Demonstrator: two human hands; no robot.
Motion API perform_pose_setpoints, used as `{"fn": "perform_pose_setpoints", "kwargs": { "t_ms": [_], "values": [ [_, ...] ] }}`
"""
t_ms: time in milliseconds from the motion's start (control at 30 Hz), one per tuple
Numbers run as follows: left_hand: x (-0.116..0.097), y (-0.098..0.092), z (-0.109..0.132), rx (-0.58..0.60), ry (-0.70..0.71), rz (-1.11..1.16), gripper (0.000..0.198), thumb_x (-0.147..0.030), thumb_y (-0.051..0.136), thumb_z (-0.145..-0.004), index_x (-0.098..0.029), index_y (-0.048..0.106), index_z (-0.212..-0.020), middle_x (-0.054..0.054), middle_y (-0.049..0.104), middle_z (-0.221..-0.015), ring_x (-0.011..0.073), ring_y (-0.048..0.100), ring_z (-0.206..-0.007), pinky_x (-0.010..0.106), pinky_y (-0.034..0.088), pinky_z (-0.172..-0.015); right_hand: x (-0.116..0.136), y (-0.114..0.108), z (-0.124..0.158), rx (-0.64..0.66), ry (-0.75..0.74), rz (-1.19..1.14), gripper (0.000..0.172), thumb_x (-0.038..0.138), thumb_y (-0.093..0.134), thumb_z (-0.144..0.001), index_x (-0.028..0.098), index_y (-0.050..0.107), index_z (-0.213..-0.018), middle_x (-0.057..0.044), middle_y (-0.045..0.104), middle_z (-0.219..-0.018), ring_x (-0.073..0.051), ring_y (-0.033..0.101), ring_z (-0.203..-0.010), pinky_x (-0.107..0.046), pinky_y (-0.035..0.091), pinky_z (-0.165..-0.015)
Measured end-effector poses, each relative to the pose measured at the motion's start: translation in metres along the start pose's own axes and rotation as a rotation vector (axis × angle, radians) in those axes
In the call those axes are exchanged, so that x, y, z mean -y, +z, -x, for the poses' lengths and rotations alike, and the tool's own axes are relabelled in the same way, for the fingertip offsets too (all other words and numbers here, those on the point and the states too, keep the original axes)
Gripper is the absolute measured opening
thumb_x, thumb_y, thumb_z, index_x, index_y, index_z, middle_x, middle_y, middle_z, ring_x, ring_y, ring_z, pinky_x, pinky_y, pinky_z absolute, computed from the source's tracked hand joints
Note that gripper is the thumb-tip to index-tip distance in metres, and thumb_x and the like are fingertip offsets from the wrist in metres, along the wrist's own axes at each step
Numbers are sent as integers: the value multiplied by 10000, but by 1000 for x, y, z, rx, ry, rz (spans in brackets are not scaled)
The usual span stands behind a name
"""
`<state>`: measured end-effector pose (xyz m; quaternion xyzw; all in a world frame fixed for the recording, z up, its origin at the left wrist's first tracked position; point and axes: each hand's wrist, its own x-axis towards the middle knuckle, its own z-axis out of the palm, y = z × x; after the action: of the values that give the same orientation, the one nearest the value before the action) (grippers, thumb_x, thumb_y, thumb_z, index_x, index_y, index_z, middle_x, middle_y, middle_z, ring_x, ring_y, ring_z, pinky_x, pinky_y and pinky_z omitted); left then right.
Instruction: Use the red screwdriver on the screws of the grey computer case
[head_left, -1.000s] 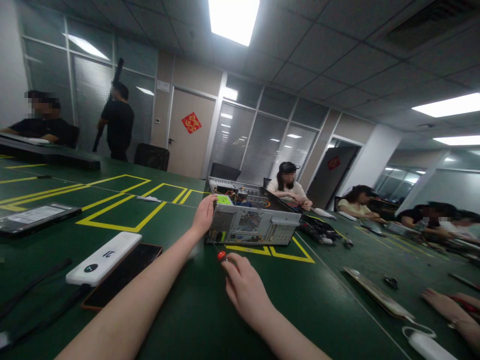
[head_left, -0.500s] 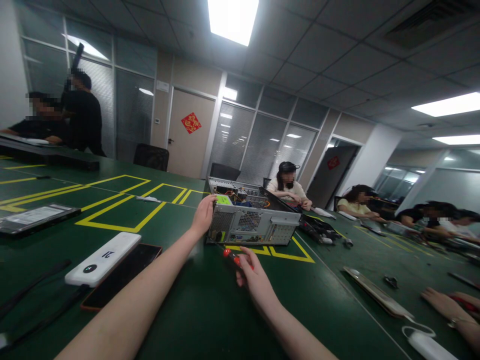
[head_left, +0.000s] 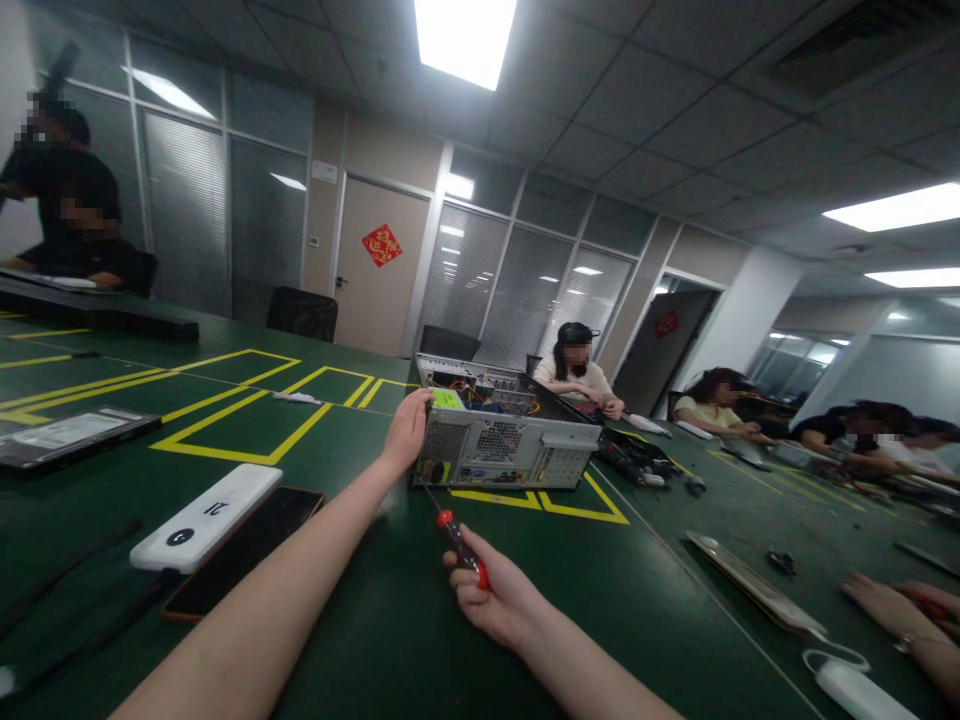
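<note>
Over green table (head_left: 352, 640), right fingers (head_left: 466, 592) grip screwdriver (head_left: 457, 538).

A screwdriver (head_left: 459, 540) with a red-and-black handle is gripped in the fingers (head_left: 466, 590) of the right hand (head_left: 499, 605). Its handle rises out of them, and the thin shaft slants up and left towards the foot of a grey metal desktop computer case (head_left: 502, 450). The case lies on its side on the bench, beyond those fingers. Its top is open and the vented rear panel faces the camera. The left hand (head_left: 407, 432) clasps its near left corner, beside a green label.
</note>
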<state>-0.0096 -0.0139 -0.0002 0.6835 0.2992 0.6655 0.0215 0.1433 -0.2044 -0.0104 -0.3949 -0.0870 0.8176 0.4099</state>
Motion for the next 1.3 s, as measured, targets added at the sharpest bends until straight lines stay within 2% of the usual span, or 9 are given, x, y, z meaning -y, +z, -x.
{"fn": "perform_pose_setpoints", "kwargs": {
  "t_ms": [133, 267, 333, 500, 733, 833, 1000, 1133, 1300],
  "values": [
    [0, 0, 0, 2, 15, 1, 366, -324, 232, -950, -178, 556, -1036, 110, 591, -1164, 200, 524, -1140, 426, 398, -1026, -1, 1, 0, -13, -24, 21, 129, 181, 446, -903, 118, 499, -804, 4, 517, -637, 2, 363, -388, -58, 223, -303],
    [1, 0, 1, 1, 4, -4, 370, -335, 231, -950, -179, 555, -1036, 110, 591, -1165, 203, 523, -1142, 433, 398, -1025, -2, -1, -1, -31, 14, 80, 216, 282, 456, -902, 94, 535, -834, -14, 542, -619, -50, 523, -480, -94, 424, -403],
    [1, 0, 1, 0, -1, 0, 371, -339, 232, -950, -178, 555, -1037, 110, 591, -1165, 204, 523, -1142, 435, 398, -1026, -2, -3, -4, 1, 45, 123, 280, 321, 404, -915, 85, 551, -879, -29, 566, -623, -79, 550, -491, -135, 459, -416],
    [0, 0, 1, 0, -14, 3, 372, -341, 233, -950, -184, 560, -1035, 104, 590, -1167, 203, 521, -1145, 436, 396, -1030, 1, -10, -12, 100, 89, 126, 365, 344, 331, -929, 58, 549, -993, -57, 585, -647, -94, 526, -472, -119, 336, -334],
    [0, 0, 0, 2, -26, 1, 374, -342, 233, -949, -188, 563, -1035, 100, 588, -1176, 201, 519, -1152, 434, 395, -1033, 1, -6, -6, 58, 49, 83, 224, 290, 455, -899, 95, 530, -818, -14, 514, -618, -29, 407, -427, -82, 219, -334],
    [0, 0, 0, 3, -25, -1, 375, -340, 234, -949, -188, 567, -1032, 98, 591, -1171, 200, 521, -1150, 434, 398, -1031, 1, -5, -5, 85, 84, 63, 178, 252, 460, -889, 106, 526, -811, -13, 513, -621, -31, 429, -450, -73, 250, -358],
    [-1, 0, 0, -1, -5, -1, 377, -330, 234, -951, -175, 567, -1036, 112, 597, -1165, 207, 526, -1144, 441, 399, -1028, 1, -7, -8, 154, 109, 70, 342, 340, 367, -915, 57, 559, -925, -77, 588, -673, -96, 543, -552, -127, 404, -422],
    [0, 0, 1, 0, 11, -5, 379, -334, 229, -953, -176, 562, -1040, 109, 597, -1164, 200, 525, -1143, 434, 395, -1030, 2, -9, -9, 206, 120, 73, 333, 308, 362, -917, 47, 560, -980, -65, 577, -661, -56, 460, -462, -97, 313, -370],
    [1, 0, 0, 1, 8, -9, 383, -341, 223, -953, -180, 560, -1037, 105, 594, -1167, 196, 523, -1149, 423, 393, -1032, 2, -8, -4, 166, 98, 93, 260, 334, 438, -906, 99, 546, -882, -35, 551, -677, -25, 386, -441, -78, 222, -346]
  ]
}}
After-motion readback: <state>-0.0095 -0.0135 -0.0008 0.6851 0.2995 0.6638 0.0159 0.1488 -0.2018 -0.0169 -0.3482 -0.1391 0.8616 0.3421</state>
